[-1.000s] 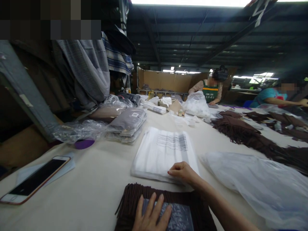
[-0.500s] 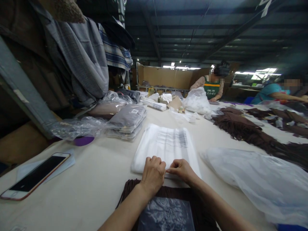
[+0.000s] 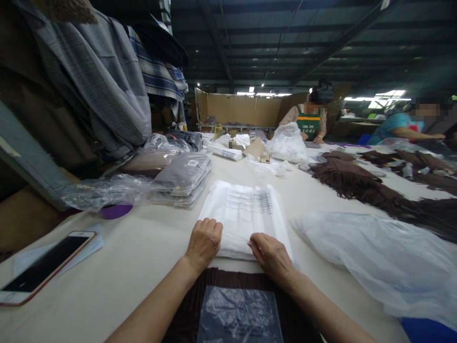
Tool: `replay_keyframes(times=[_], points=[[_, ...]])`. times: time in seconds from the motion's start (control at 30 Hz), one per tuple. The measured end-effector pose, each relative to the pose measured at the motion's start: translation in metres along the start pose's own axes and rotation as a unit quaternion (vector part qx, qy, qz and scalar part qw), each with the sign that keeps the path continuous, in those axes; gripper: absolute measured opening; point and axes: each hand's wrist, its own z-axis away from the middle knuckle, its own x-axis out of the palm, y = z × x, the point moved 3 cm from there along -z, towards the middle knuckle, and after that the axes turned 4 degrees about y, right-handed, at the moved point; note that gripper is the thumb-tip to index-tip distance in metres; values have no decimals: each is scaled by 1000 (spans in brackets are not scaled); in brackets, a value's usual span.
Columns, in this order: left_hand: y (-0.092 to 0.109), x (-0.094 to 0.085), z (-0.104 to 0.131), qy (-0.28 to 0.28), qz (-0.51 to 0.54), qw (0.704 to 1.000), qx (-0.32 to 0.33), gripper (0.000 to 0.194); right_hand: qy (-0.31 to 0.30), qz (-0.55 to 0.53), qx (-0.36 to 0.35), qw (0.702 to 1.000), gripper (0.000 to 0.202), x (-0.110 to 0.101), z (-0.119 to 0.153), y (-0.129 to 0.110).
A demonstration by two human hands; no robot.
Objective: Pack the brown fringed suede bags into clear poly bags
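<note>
A stack of white plastic bags (image 3: 246,205) with dark print lies flat in front of me. My left hand (image 3: 204,242) is closed at the stack's near left corner, its fingers curled onto the top plastic bag. At the near edge, my right hand (image 3: 273,257) pinches the same bag between thumb and fingers. The exact grip of the left fingertips is hidden behind the knuckles. Closer to me, below both hands, is a folded dark brown fringed fabric (image 3: 185,305). A clear plastic bag (image 3: 240,314) with faint print rests on it.
Bagged grey textiles (image 3: 182,178) are stacked at the left, beyond a phone (image 3: 46,267). A large translucent plastic sheet (image 3: 371,257) spreads on the right, with brown fringed scarves (image 3: 350,178) behind it. Two co-workers, one in a green apron (image 3: 309,125), are across the table.
My hands were close together at the bags' near edge. The left has moved left to the corner, so they are now well apart. The view has shifted slightly.
</note>
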Motion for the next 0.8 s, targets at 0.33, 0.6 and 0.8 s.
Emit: replay_keyframes(times=[0.33, 0.6, 0.8], points=[[-41, -23, 11, 64, -51, 996, -38, 24, 31, 188, -4, 982, 24, -19, 5, 23], [-69, -20, 36, 61, 12, 992, -106, 26, 101, 141, 33, 984, 26, -32, 9, 44], [-96, -14, 48, 59, 157, 950, -263, 18, 131, 20, 72, 989, 29, -38, 17, 53]])
